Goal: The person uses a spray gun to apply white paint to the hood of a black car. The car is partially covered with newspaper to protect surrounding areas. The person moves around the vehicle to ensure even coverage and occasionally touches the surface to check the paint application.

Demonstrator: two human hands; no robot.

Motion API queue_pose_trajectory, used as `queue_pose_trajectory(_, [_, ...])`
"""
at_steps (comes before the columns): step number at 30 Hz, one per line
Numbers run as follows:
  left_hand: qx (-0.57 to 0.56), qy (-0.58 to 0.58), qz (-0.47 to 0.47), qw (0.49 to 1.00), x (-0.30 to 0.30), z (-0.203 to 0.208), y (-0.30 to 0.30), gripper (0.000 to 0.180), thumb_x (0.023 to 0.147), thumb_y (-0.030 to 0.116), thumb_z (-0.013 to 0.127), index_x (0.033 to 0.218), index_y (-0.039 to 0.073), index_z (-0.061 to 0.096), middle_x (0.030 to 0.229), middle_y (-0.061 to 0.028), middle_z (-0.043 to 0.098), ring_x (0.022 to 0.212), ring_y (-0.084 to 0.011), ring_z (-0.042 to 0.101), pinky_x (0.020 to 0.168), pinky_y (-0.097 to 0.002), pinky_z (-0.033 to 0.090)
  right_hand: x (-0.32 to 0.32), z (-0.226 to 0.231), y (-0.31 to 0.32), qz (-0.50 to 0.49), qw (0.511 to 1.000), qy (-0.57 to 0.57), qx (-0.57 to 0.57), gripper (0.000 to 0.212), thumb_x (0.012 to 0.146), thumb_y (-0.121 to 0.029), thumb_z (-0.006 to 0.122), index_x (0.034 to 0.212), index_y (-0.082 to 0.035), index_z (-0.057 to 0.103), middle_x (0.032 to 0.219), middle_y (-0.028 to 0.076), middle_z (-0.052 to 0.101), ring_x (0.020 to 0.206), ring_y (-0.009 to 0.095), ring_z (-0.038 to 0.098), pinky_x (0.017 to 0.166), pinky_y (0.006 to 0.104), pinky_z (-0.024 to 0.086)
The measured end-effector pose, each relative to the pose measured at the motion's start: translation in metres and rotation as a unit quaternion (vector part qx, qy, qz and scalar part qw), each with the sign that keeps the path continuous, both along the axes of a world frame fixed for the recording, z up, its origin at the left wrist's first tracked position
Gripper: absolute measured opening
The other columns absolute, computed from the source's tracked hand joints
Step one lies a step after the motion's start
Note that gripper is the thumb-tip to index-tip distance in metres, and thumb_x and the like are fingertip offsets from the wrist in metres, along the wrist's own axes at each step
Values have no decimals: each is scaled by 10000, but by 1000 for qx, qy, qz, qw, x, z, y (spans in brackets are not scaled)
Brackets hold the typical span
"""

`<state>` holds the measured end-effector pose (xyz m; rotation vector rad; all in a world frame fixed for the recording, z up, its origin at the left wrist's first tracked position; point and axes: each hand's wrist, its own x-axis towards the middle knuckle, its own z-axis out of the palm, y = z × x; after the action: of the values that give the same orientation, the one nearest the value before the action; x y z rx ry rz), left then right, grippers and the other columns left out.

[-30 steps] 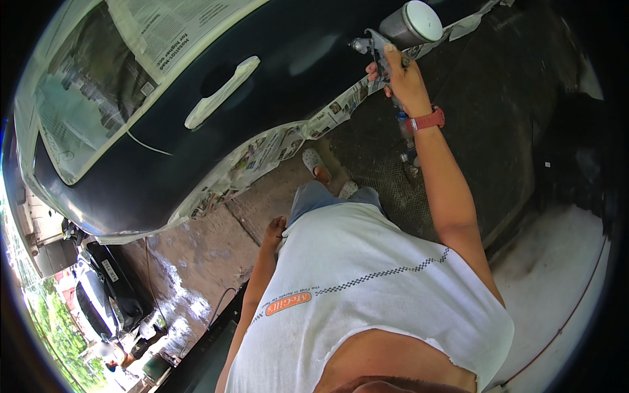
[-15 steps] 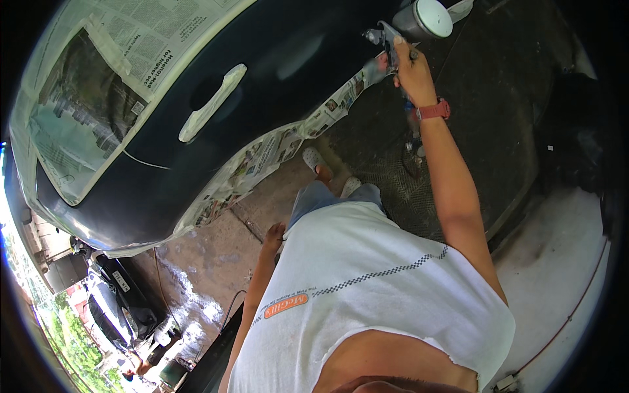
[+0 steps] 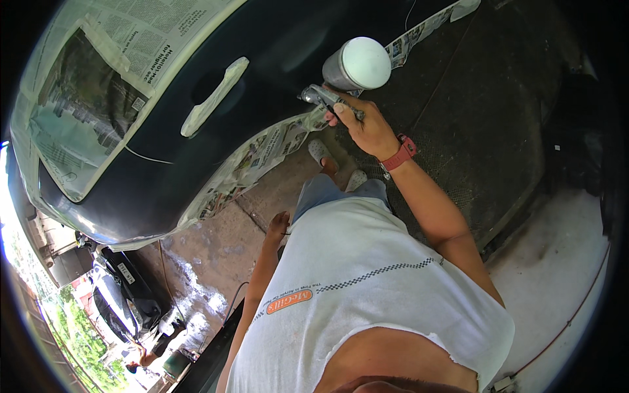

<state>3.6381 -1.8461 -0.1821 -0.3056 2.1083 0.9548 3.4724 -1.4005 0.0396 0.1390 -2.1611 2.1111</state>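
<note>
My right hand, a red watch at its wrist, is wrapped round a metal spray gun. A cup with a white lid sits on the gun. The nozzle faces the dark car panel, a short way off it. On that panel, the door handle is covered in pale masking tape. Newspaper masking runs along the panel's lower edge. My left hand hangs beside my hip, apart from the car; its fingers are small in view and partly hidden.
Newspaper and clear film cover the car window. Below me are a brown concrete floor and a dark mat. A thin hose lies on the floor. Another person and a dark vehicle are at lower left.
My right hand has swept left and nearer along the panel with the spray gun, and the cup now shows larger. My left hand has barely moved.
</note>
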Motion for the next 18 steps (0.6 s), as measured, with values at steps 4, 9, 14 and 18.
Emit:
queue_pose_trajectory(4, [-21,-14,1,1000,3,-11,-7,748,996,582,602,1387,-56,592,1109,-165,718,971,-241,684,868,-367,531,-5,-6,8,0,1000,-24,13,454,1088,-332,536,1358,19,636,832,108,727,747,159,693,743,306,558])
queue_pose_trajectory(9, [-26,-9,-21,999,7,-17,-13,738,1000,583,597,1393,-42,594,1106,-152,723,966,-229,686,875,-360,534,-20,-9,42,-71,995,-64,28,481,1101,-410,500,1230,14,687,874,52,718,666,62,606,496,230,439])
queue_pose_trajectory(14, [20,-21,6,1000,13,-23,-21,732,1001,584,596,1380,-43,601,1097,-144,720,961,-220,682,873,-355,535,-36,-9,75,-151,985,-73,46,487,1107,-436,469,1117,-7,700,897,49,732,679,69,636,497,223,452])
queue_pose_trajectory(18, [14,-25,-21,999,8,-16,-20,738,996,584,609,1370,-52,599,1077,-139,715,951,-217,678,857,-354,536,-37,0,84,-197,975,-85,55,497,1109,-441,458,1114,-5,697,884,49,733,666,74,638,500,226,451])
